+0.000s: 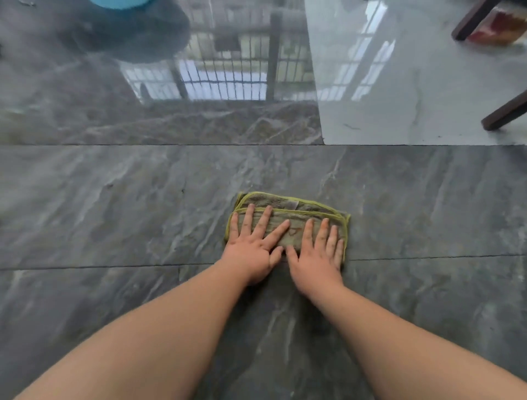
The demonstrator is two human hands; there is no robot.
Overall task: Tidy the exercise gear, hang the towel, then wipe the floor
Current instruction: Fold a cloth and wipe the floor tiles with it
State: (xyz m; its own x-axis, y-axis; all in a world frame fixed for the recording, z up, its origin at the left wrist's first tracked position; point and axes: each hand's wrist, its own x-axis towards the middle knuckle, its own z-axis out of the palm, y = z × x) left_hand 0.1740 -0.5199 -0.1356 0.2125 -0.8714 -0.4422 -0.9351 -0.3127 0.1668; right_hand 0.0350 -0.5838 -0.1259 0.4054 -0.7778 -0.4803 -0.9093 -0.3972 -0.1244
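**Operator:** Both forearms enter from the near edge and converge on one point. Why are the hands set like this?

**Technician:** Left to right: the left hand (252, 247) lies flat on the left half of the folded cloth (288, 225), fingers straight and spread wide. It holds nothing; it only presses down. The right hand (318, 251) lies just beside it on the right half, fingers straight and closer together, also pressing flat. Thumbs nearly meet at the cloth's near edge. Two flat palms spread the load, which likely keeps the whole pad in contact with the floor (114, 214).

**Operator:** Where is the cloth, and why folded?

**Technician:** It rests on the dark grey tile just beyond a grout line, at the middle of the scene. It is doubled into a rectangle, yellow-green hem showing in layers at the far side. Folding probably gives a thicker pad that will not bunch under a push.

**Operator:** Stage of the task?

**Technician:** Judged as the floor-wiping step. Far left, a blue object (117, 3) is cut off by the frame; far right, dark furniture legs (504, 112) stand on a paler tile, well apart from the cloth
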